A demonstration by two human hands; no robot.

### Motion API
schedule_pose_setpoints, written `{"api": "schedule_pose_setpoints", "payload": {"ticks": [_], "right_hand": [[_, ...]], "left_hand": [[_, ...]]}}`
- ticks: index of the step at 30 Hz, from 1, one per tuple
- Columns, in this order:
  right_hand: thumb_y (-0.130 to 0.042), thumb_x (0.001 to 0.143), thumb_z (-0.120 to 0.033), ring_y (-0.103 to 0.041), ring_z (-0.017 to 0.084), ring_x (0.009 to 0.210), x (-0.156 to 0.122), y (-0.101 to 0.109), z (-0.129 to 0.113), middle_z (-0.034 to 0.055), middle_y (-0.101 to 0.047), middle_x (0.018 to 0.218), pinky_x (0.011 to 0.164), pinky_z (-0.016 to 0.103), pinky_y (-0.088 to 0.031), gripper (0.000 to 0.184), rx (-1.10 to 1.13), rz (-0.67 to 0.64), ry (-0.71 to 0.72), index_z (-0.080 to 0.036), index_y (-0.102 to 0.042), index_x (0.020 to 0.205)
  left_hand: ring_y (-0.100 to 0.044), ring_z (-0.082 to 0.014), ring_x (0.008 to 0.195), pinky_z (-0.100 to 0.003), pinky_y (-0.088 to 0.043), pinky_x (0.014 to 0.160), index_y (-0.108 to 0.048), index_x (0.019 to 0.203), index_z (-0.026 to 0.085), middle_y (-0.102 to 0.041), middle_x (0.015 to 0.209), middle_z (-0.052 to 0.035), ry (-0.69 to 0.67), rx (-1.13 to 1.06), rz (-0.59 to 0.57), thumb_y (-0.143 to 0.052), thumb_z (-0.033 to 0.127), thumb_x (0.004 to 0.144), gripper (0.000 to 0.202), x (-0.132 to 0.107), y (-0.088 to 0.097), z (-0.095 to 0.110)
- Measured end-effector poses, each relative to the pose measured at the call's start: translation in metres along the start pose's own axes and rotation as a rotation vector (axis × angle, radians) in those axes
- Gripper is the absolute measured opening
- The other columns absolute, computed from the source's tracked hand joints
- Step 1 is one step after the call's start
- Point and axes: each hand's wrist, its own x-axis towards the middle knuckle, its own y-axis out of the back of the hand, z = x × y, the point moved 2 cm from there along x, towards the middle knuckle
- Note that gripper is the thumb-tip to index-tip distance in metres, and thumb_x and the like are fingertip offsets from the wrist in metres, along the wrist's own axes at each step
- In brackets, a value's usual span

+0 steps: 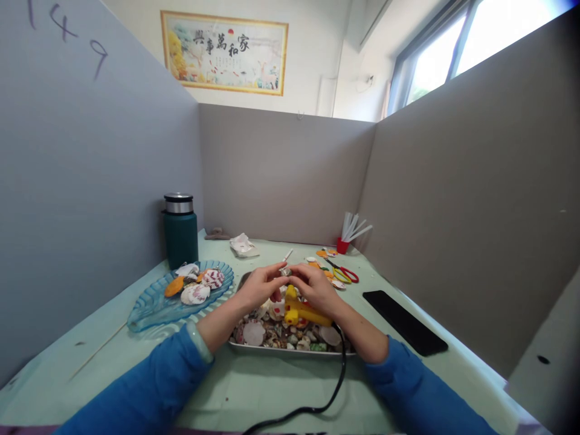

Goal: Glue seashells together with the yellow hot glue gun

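Above the tray, my left hand (260, 284) and my right hand (315, 285) meet at the fingertips. Pinched between them is a small pale shell (285, 272), partly covered by the fingers. A yellow glue gun (308, 313) rests on the shells just below my right hand, and its black cord (343, 362) runs down toward the front edge. The metal tray (290, 350) holds many small shells, some flat and round, and its far side is largely hidden by my hands. A white stick (287, 255) shows just beyond my fingertips.
To the left, a blue plate (145, 314) carries several scallop shells, with a green flask (180, 235) behind it. Scissors (347, 274), orange and white shells (324, 267), and a red cup (342, 245) of white sticks are right. A black phone (405, 322) lies nearby. Grey partitions (285, 175) enclose the table.
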Motion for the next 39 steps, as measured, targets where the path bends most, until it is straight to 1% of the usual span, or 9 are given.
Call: {"api": "schedule_pose_setpoints", "payload": {"ticks": [4,9,13,22,26,32,36,39], "right_hand": [[-0.052,0.085,-0.026,-0.051,0.013,0.07,-0.0002,0.0008,0.0007,0.0028,-0.062,0.078,0.066,0.025,-0.038,0.019,0.041,0.007,-0.017,-0.017,-0.065,0.096],[-0.053,0.084,-0.03,-0.048,0.012,0.061,-0.0008,-0.0002,0.0056,0.0015,-0.061,0.072,0.058,0.023,-0.037,0.022,0.133,-0.004,-0.068,-0.017,-0.066,0.095],[-0.053,0.083,-0.032,-0.045,0.01,0.056,-0.0006,-0.001,0.0069,0.0006,-0.06,0.07,0.054,0.022,-0.035,0.023,0.175,-0.011,-0.084,-0.017,-0.066,0.094],[-0.055,0.081,-0.036,-0.039,0.007,0.046,0.0003,-0.0004,0.0045,-0.0039,-0.047,0.056,0.045,0.02,-0.032,0.025,0.342,-0.053,-0.185,-0.015,-0.065,0.09],[-0.055,0.081,-0.037,-0.04,0.007,0.046,0.0004,-0.0009,0.0064,-0.0042,-0.046,0.055,0.045,0.02,-0.032,0.026,0.376,-0.07,-0.19,-0.015,-0.065,0.09],[-0.055,0.081,-0.037,-0.042,0.007,0.048,-0.0002,-0.0022,0.0093,-0.0032,-0.048,0.059,0.046,0.02,-0.034,0.025,0.377,-0.096,-0.201,-0.015,-0.064,0.09],[-0.053,0.082,-0.038,-0.043,0.007,0.049,0.0,-0.0022,0.0094,-0.0025,-0.051,0.062,0.046,0.019,-0.035,0.026,0.379,-0.107,-0.202,-0.016,-0.063,0.091],[-0.052,0.082,-0.037,-0.042,0.007,0.048,0.0,-0.0022,0.0089,-0.0033,-0.049,0.059,0.046,0.019,-0.035,0.025,0.379,-0.115,-0.203,-0.016,-0.062,0.09]], "left_hand": [[-0.053,-0.0104,0.047,-0.023,-0.043,0.05,-0.042,0.132,0.007,-0.054,0.054,0.0035,-0.009,0.01,-0.008,-0.056,0.039,0.078,0.065,0.0008,0.0008,-0.0016],[-0.054,-0.0112,0.048,-0.023,-0.043,0.048,-0.041,0.132,0.006,-0.055,0.054,0.0026,-0.038,0.006,-0.038,-0.056,0.04,0.078,0.066,0.0021,0.0011,-0.002],[-0.054,-0.0119,0.048,-0.023,-0.044,0.048,-0.039,0.134,0.006,-0.057,0.053,0.0017,-0.024,0.019,-0.058,-0.055,0.042,0.078,0.068,0.0022,0.0013,-0.002],[-0.057,-0.0127,0.05,-0.024,-0.045,0.049,-0.039,0.134,0.008,-0.06,0.058,-0.0003,-0.031,0.03,-0.078,-0.054,0.045,0.079,0.068,0.0025,0.0024,-0.0038],[-0.057,-0.0129,0.051,-0.023,-0.045,0.049,-0.038,0.134,0.007,-0.06,0.057,0.0,-0.022,0.029,-0.073,-0.054,0.045,0.079,0.069,0.0024,0.0022,-0.0029],[-0.057,-0.0124,0.049,-0.022,-0.043,0.047,-0.041,0.133,0.008,-0.06,0.058,-0.0003,-0.015,0.082,-0.056,-0.054,0.047,0.078,0.069,0.0017,0.0026,-0.0031],[-0.056,-0.0118,0.049,-0.021,-0.042,0.046,-0.042,0.132,0.007,-0.059,0.057,0.0003,-0.017,0.069,-0.049,-0.054,0.046,0.079,0.067,0.0008,0.0018,0.0002],[-0.056,-0.0112,0.049,-0.021,-0.043,0.046,-0.042,0.132,0.008,-0.058,0.058,0.0011,-0.009,0.045,-0.042,-0.055,0.045,0.078,0.066,0.0004,0.0003,0.0016]]}}
